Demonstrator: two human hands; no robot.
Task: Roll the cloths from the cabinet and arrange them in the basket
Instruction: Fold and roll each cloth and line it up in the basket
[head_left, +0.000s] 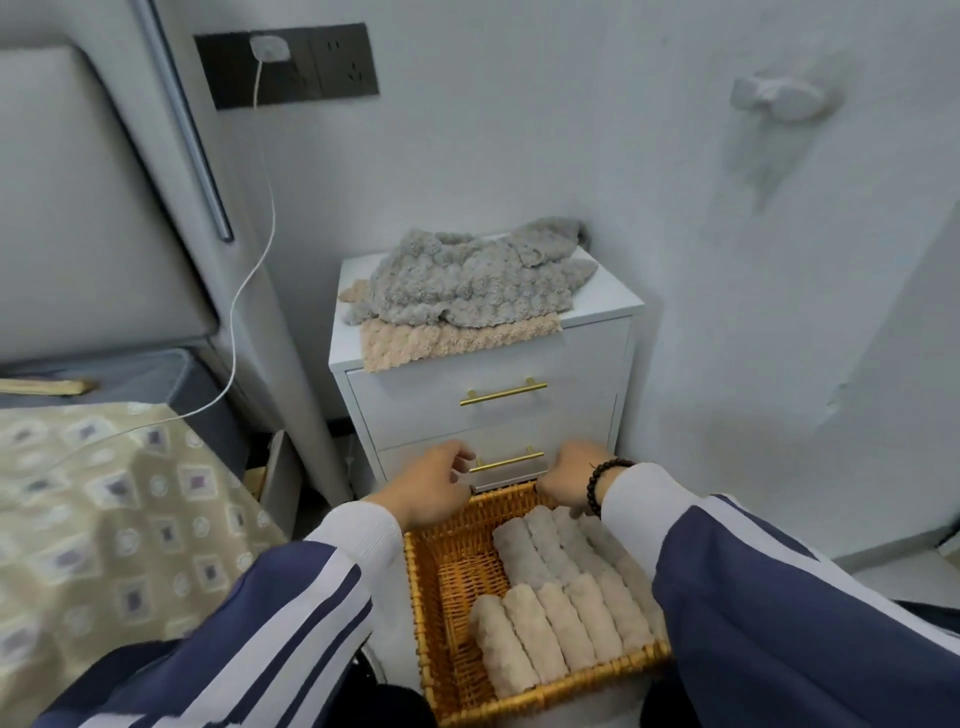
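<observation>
At the centre of the frame stood a small white cabinet (483, 395) against a pale wall, its two drawers fitted with brass bar handles. On its top surface lay a loose grey cloth (467, 280), heaped over a beige cloth (452, 340) whose edge hung over the front.

In the lower centre we held a wicker basket (441, 571) against the cabinet's lower drawer. Two rows of rolled cloths (561, 587) filled its right side, packed side by side, while its left side showed bare weave.

Our left hand (434, 488) and right hand (569, 478) reached to the basket's far rim, just below the lower handle (506, 462). The fingers of both hands were curled, but we could not tell whether they gripped the rim or only rested there. A dark bead bracelet (600, 483) circled the right wrist, and navy sleeves with white stripes ran in from the lower corners.

At the upper left, a black socket panel (322, 62) carried a white charger (269, 49), its cable (244, 291) trailing down to a bed with a patterned cover (114, 519) at the left edge. A padded grey headboard (78, 208) rose above it. A white wall hook (776, 96) showed at the upper right.
</observation>
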